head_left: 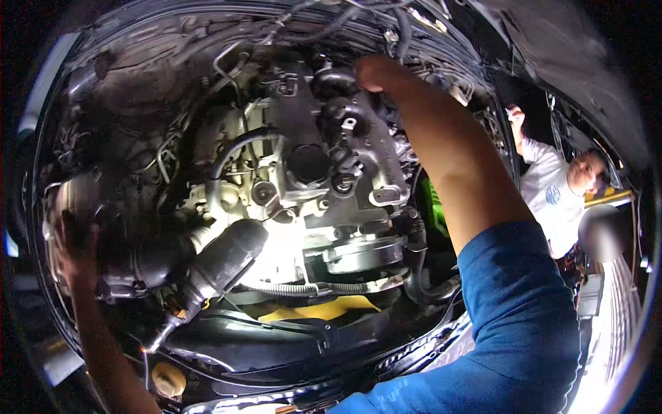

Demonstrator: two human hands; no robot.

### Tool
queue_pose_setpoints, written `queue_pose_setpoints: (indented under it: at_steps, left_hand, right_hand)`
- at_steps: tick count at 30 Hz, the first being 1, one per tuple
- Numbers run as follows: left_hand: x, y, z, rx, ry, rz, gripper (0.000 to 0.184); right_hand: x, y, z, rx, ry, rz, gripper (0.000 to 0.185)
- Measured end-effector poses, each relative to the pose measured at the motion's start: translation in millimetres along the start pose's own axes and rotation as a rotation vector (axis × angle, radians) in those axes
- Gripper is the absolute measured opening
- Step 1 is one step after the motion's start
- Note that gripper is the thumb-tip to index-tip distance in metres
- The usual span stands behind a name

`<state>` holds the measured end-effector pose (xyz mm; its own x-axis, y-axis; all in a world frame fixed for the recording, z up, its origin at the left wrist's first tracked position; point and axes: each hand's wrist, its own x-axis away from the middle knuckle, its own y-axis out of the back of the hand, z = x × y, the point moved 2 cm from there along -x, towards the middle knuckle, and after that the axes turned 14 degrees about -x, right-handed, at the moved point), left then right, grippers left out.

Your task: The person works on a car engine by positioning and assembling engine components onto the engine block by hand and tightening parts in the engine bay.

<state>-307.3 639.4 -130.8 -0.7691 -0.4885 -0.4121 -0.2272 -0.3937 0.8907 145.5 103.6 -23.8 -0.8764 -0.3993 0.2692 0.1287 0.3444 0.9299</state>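
An engine [296,152] fills the middle of the head view, under a raised hood. My left hand [77,255] lies at the left side of the engine bay, its fingers stretched out along a dark housing [131,241]. A thick black intake hose [227,255] runs from near that housing toward the engine. My right arm, in a blue sleeve, reaches across to the back of the engine. There my right hand [376,72] is beside a dark rounded pipe [336,81]; its fingers are turned away and hidden, so I cannot see what they touch.
A strong light glares at the engine's front. Below it are a corrugated hose [296,290] and a yellow fan blade [321,308]. A cream cap [168,379] sits at the lower left. Another person [552,186] in a white shirt stands at the right, one hand raised.
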Motion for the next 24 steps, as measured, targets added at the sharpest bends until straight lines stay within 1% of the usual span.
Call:
queue_pose_setpoints:
  at_steps: [1,3,4,6,7,8,10,11,12,13,15,16,18,20,21,22,23,24]
  left_hand:
    - [0,-9,8,-0.008,0.021,0.050,0.084]
    - [-5,4,3,-0.020,0.071,0.148,0.080]
    - [-3,1,3,-0.024,0.112,0.104,0.075]
    - [-5,-1,4,0.131,-0.010,0.026,0.073]
    - [-5,-2,8,0.203,-0.070,-0.009,0.073]
    - [-7,-10,15,0.189,-0.093,0.018,0.073]
    - [1,-1,8,0.202,-0.025,0.080,0.074]
    - [5,-1,7,0.206,0.013,0.114,0.075]
    - [5,-5,11,0.104,0.083,0.140,0.080]
    - [5,-10,15,0.003,0.150,0.174,0.085]
    - [-2,-5,8,0.149,0.044,0.109,0.089]
    - [-4,-4,6,0.123,0.057,0.134,0.091]
    - [-4,-1,4,0.069,0.080,0.187,0.093]
    - [-5,6,-4,-0.017,0.097,0.186,0.094]
    - [-4,6,-4,-0.064,0.110,0.188,0.094]
    - [-2,3,-2,-0.048,0.120,0.206,0.095]
    - [-1,0,0,-0.033,0.130,0.224,0.096]
    - [-3,18,-14,-0.047,0.154,0.229,0.096]
  right_hand:
    - [-1,1,-1,0.084,0.051,0.041,0.043]
    - [-10,3,-3,0.056,-0.009,0.013,0.048]
    - [-10,6,-4,0.030,-0.035,-0.013,0.050]
    - [-7,12,-5,-0.038,-0.078,-0.080,0.051]
    - [-7,11,-3,-0.059,-0.065,-0.082,0.051]
    - [-5,11,0,-0.080,-0.051,-0.083,0.051]
    - [-7,5,-9,-0.073,0.044,-0.025,0.051]
    - [-11,-2,-15,-0.087,0.057,-0.051,0.048]
    - [-19,-7,-20,-0.099,0.073,-0.084,0.045]
    - [-29,-15,-24,0.051,0.151,-0.058,0.041]
    - [-50,-31,-38,0.359,0.291,-0.006,0.032]
    - [-51,-32,-37,0.517,0.353,0.023,0.029]
    - [-46,-32,-24,0.628,0.343,0.013,0.022]
    - [-50,-36,-35,0.666,0.234,0.146,0.022]
    - [-45,-32,-28,0.587,0.190,0.139,0.023]
    - [-41,-29,-21,0.508,0.147,0.130,0.023]
    - [-13,-10,-1,0.334,0.109,0.050,0.025]
    - [-16,-12,-1,0.243,0.074,-0.002,0.027]
